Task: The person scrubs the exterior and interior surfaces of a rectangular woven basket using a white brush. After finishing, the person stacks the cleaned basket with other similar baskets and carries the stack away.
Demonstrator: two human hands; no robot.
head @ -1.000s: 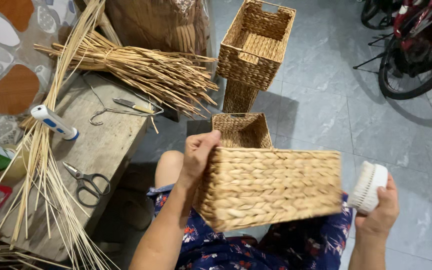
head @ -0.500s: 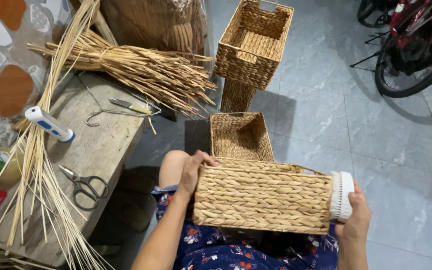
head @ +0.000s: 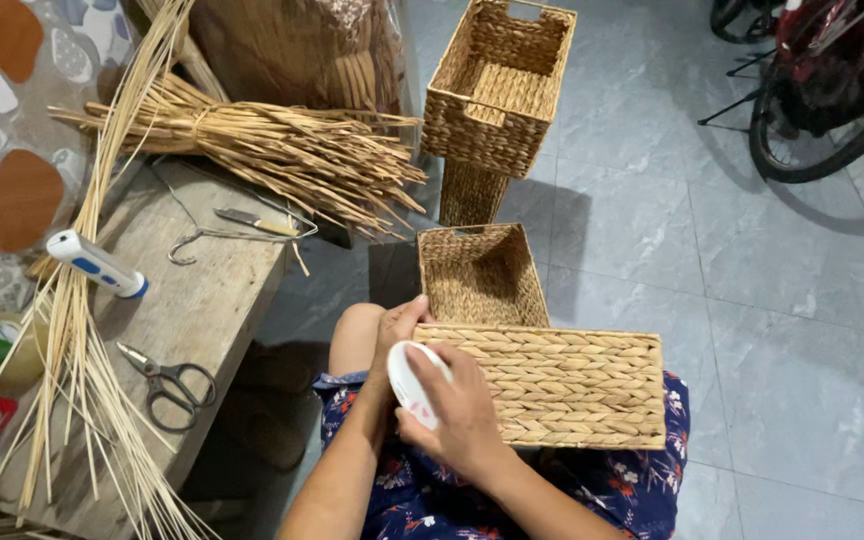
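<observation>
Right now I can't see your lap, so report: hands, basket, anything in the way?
Right hand holds white brush at woven basket end. Left hand steadies it. Nothing blocking.

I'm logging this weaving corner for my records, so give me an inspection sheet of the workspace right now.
Surface: worn wooden bench at left, grey tiled floor.
Job's things: woven basket on the lap; white brush.
Clutter: scissors, metal hook, small knife, white and blue tool, loose straw strands, tied straw bundle.
Grippers: right hand holds the brush at the basket's left end; left hand steadies that end.
Cables: nothing seen.
Surroundings: open basket on the floor, stacked basket, bicycle wheel.
</observation>
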